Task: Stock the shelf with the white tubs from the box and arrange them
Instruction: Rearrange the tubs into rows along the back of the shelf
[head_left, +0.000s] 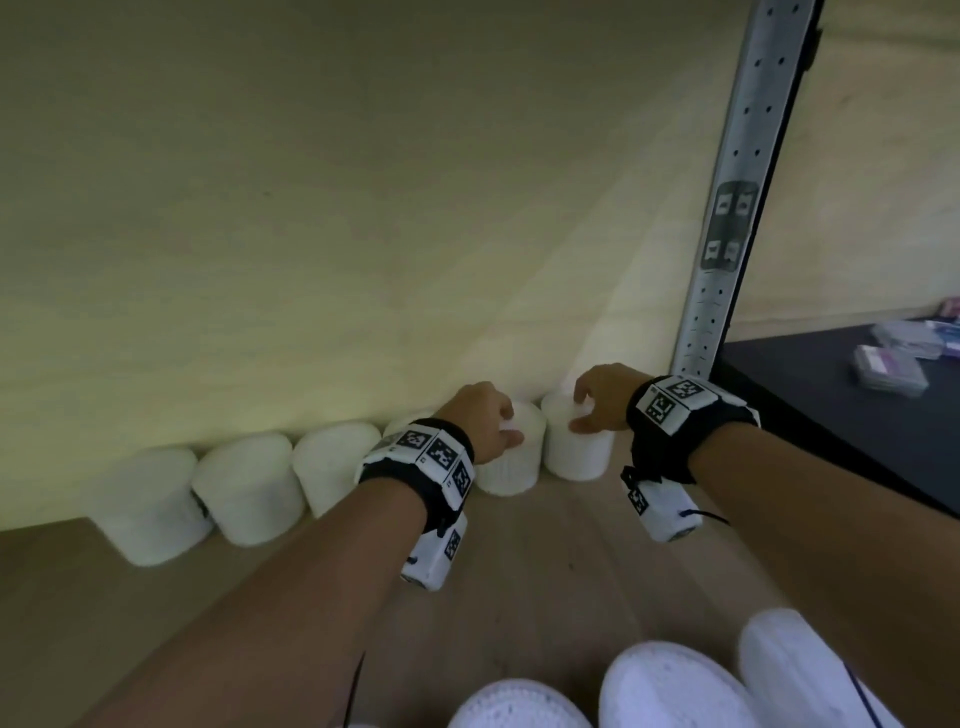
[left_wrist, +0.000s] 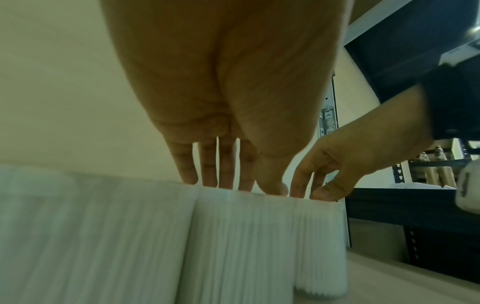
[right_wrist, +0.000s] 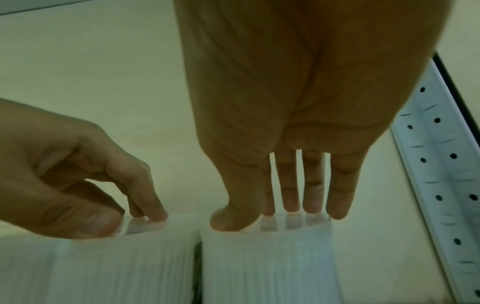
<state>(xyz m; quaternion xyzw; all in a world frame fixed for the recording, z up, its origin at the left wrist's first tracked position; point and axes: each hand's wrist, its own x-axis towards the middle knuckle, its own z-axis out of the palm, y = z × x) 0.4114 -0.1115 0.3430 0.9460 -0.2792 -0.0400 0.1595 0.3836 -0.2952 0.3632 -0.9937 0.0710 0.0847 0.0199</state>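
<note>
Several ribbed white tubs stand in a row along the back wall of the wooden shelf. My left hand grips the second tub from the right from above, thumb on its front rim and fingers over the lid. My right hand holds the rightmost tub the same way. Both tubs stand upright, side by side with a narrow gap between them. In the left wrist view my left hand meets its tub's lid. The right wrist view shows my right hand on its tub.
More tubs of the row stand to the left. A perforated metal upright rises just right of the last tub. Beyond it a dark shelf holds flat packets. Further white tubs lie at the bottom of the head view.
</note>
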